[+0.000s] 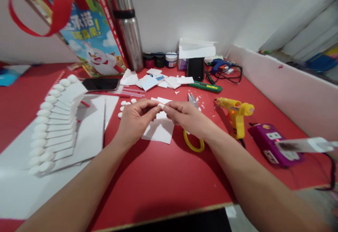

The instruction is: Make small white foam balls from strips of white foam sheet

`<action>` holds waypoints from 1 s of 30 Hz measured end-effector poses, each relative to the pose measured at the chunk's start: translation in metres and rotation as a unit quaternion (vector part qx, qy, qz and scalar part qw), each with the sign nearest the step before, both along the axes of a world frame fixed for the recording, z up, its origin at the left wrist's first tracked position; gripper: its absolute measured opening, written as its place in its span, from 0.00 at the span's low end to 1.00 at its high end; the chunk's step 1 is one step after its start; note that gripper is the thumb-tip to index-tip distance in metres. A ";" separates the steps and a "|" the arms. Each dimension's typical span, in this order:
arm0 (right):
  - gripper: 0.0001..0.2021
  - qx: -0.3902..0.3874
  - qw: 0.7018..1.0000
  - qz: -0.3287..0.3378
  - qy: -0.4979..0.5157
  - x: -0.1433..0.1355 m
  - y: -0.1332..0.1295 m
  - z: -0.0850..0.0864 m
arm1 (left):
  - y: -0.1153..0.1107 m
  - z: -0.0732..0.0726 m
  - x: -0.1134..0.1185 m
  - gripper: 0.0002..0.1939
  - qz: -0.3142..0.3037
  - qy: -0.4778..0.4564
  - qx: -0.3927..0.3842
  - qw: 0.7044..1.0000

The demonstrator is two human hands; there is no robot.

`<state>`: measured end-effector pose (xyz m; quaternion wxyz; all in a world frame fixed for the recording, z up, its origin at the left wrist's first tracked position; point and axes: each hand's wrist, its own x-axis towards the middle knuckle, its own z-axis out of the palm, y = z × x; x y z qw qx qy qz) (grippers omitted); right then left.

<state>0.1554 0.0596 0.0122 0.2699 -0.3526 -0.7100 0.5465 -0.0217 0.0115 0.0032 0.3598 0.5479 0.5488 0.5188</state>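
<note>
Above the middle of the table, my left hand (137,116) and my right hand (182,114) meet, their thumbs and forefingers closed on a small white piece (161,106). It looks soft and rounded, but fingertips cover most of it. Under the hands lie white paper pieces (158,132). Beside my left hand are several small white rounded discs (123,103). Scissors (194,144) with yellow handles lie partly beneath my right wrist. At the left stands a curved white stepped model (62,119) edged with a row of white discs.
A yellow glue gun (235,110) and a purple power strip (274,144) are on the right. Behind my hands lie white card scraps (150,81), a green cutter (206,86) and a phone (100,84). A steel flask (128,31) and a gift bag (92,38) stand at the back.
</note>
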 end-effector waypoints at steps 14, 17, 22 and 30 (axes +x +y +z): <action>0.15 0.275 0.950 -0.108 -0.103 -0.014 -0.022 0.000 | -0.011 0.002 0.013 0.07 0.077 0.177 0.143 0.971; 0.15 0.278 0.950 -0.104 -0.095 -0.014 -0.023 0.000 | -0.014 0.001 0.016 0.09 0.073 0.222 0.179 0.956; 0.15 0.269 0.955 -0.104 -0.076 -0.007 -0.017 -0.002 | -0.011 -0.001 0.012 0.09 0.029 0.171 0.165 0.971; 0.14 0.320 0.939 -0.048 -0.120 -0.005 -0.011 -0.007 | 0.002 0.002 -0.004 0.05 -0.050 0.004 0.005 0.999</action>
